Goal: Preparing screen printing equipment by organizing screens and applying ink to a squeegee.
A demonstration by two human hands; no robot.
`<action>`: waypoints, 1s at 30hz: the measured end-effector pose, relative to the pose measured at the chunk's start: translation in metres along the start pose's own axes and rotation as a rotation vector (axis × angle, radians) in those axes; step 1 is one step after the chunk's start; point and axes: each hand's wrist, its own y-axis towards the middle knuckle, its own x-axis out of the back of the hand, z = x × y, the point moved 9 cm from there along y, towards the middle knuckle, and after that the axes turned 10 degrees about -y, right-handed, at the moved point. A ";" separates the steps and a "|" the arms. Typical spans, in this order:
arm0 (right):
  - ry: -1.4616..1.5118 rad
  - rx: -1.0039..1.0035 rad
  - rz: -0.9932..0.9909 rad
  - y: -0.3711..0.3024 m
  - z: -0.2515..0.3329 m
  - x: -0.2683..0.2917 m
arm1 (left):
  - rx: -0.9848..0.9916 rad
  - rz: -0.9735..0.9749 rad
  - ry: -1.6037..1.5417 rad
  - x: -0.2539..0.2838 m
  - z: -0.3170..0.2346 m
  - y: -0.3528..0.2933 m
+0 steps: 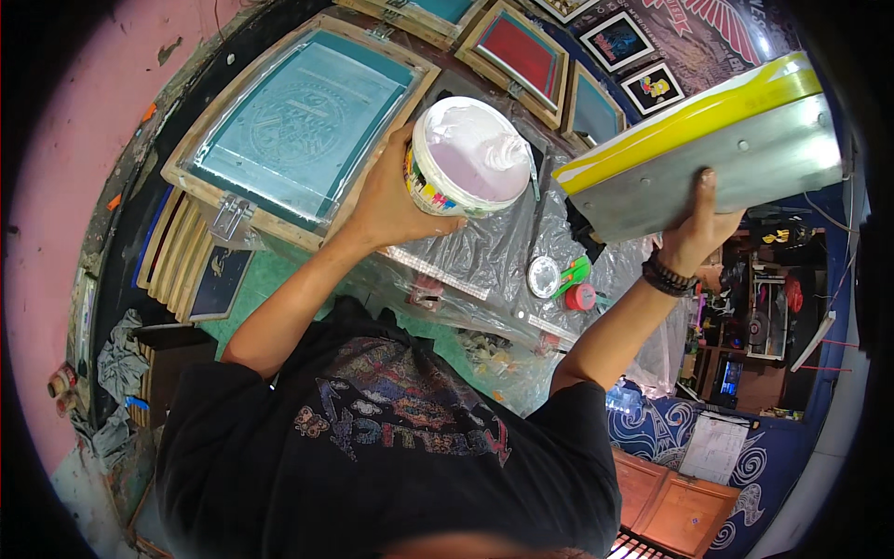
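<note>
My left hand grips a round tub by its side, with fingers and thumb around the wall. The tub is open and tilted toward me; thick white ink clings inside it. In my raised right hand is a wide squeegee with a metal holder and a yellow blade, and white ink streaks the blade. My thumb presses on the metal face; the other fingers are hidden behind it. Left of the tub lies a wood-framed printing screen with teal mesh and a round design.
Clear plastic sheeting covers the table. On it are a white-smeared round lid, a green tool and a small red pot. More screens stand at the back. Several frames are stacked below the large screen.
</note>
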 end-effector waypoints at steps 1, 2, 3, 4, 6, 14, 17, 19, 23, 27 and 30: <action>0.020 -0.004 0.017 0.006 0.004 -0.002 | 0.005 0.000 -0.001 0.000 0.002 0.000; 0.029 -0.011 0.025 0.010 0.006 -0.009 | -0.013 0.001 -0.011 0.001 0.005 -0.001; 0.029 0.000 0.046 0.014 0.011 -0.018 | -0.031 0.003 -0.023 0.003 0.008 -0.002; 0.023 0.012 0.064 0.018 0.017 -0.024 | -0.026 -0.001 -0.023 0.005 0.011 -0.002; 0.025 0.014 0.085 0.024 0.024 -0.035 | -0.052 -0.013 0.048 0.008 0.012 -0.004; 0.015 0.052 0.307 0.031 0.031 -0.087 | -0.080 -0.076 0.049 0.019 0.011 -0.006; 0.018 0.051 0.355 0.031 0.033 -0.099 | -0.067 -0.073 0.087 0.024 0.011 -0.007; 0.056 0.055 0.330 0.028 0.037 -0.106 | -0.071 -0.070 0.119 0.026 0.009 -0.006; 0.097 0.037 0.304 0.027 0.037 -0.112 | -0.098 -0.068 0.098 0.032 0.007 -0.005; 0.067 0.029 0.428 0.021 0.038 -0.123 | -0.143 -0.048 0.123 0.036 0.001 -0.002; 0.041 -0.003 0.594 0.007 0.040 -0.139 | -0.168 -0.017 0.139 0.039 -0.007 0.000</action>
